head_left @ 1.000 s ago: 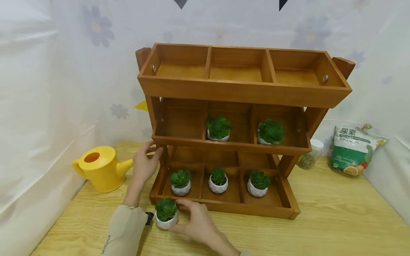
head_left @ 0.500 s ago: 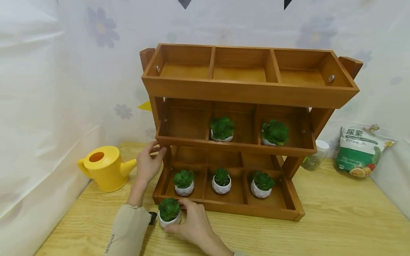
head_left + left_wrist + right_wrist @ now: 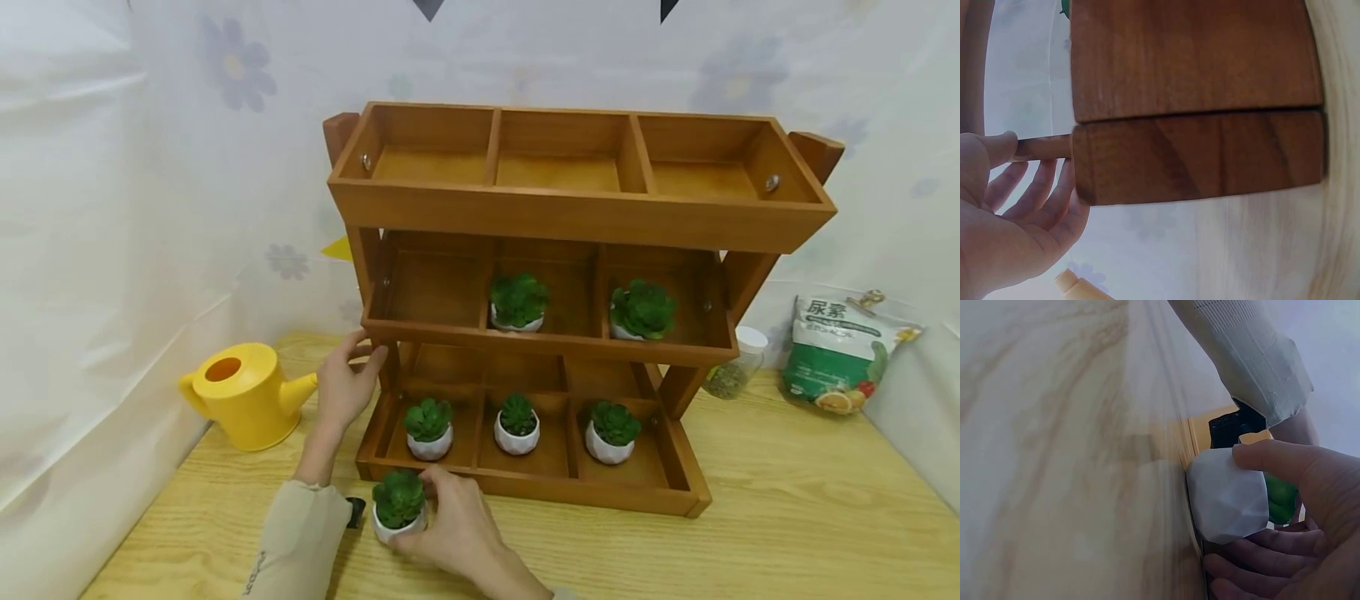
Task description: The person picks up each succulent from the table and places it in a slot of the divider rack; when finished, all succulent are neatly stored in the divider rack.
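Observation:
My right hand (image 3: 457, 521) holds a potted succulent (image 3: 399, 502) in front of the shelf, thumb on one side and fingers on the other. In the right wrist view its faceted white pot (image 3: 1225, 497) sits at the tabletop. My left hand (image 3: 347, 385) grips the left upright of the three-tier wooden plant shelf (image 3: 585, 212); in the left wrist view the thumb and curled fingers lie around a narrow wooden part (image 3: 1044, 147). Three potted succulents, left (image 3: 429, 429), middle (image 3: 517, 425) and right (image 3: 611, 432), stand in the bottom tier. Two more, middle (image 3: 519, 302) and right (image 3: 642, 310), stand in the middle tier.
A yellow watering can (image 3: 251, 396) stands left of the shelf, its spout near my left forearm. At the right are a lidded jar (image 3: 738, 367) and a green-and-white bag (image 3: 840, 354) with a clip. A white patterned curtain (image 3: 285, 167) hangs behind the wooden table (image 3: 795, 517).
The potted succulent in my right hand has shifted slightly toward me, and the right fingers have closed in around its pot. My left hand stays on the shelf's upright. The view has shifted slightly.

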`<state>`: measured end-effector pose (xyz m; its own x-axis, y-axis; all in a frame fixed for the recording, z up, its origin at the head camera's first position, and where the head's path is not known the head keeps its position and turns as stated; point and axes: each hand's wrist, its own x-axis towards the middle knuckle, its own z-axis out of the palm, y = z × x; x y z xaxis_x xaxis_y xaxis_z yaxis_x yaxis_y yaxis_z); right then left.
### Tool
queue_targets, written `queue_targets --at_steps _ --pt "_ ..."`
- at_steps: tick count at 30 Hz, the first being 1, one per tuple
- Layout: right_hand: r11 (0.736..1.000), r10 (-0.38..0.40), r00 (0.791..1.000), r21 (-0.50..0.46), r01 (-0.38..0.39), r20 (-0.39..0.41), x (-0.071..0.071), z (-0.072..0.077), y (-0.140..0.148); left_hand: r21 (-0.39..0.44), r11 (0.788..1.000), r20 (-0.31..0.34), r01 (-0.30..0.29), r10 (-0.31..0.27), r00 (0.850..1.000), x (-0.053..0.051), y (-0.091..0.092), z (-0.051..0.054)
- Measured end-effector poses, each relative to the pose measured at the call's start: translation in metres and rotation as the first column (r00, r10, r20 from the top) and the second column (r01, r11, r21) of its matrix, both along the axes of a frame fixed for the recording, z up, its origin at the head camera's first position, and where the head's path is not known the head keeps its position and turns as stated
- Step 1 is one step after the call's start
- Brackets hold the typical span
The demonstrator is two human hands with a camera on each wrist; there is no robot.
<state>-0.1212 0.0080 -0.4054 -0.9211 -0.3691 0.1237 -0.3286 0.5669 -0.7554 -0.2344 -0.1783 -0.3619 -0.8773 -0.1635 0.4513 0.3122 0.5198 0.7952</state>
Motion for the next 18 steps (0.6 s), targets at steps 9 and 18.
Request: queue_targets --at_steps 9,18 --pt "0.999 0.042 0.998 0.008 -0.042 -0.038 -0.0008 0.0010 0.0052 -0.004 1.000 -0.005 0.009 -0.009 1.000 0.0001 -0.0004 -0.0003" --pt "0.999 0.050 0.999 -0.010 -0.050 -0.022 -0.0008 0.0015 0.0071 0.002 1.000 -0.018 0.010 -0.010 1.000 -0.0005 -0.0007 -0.0007"
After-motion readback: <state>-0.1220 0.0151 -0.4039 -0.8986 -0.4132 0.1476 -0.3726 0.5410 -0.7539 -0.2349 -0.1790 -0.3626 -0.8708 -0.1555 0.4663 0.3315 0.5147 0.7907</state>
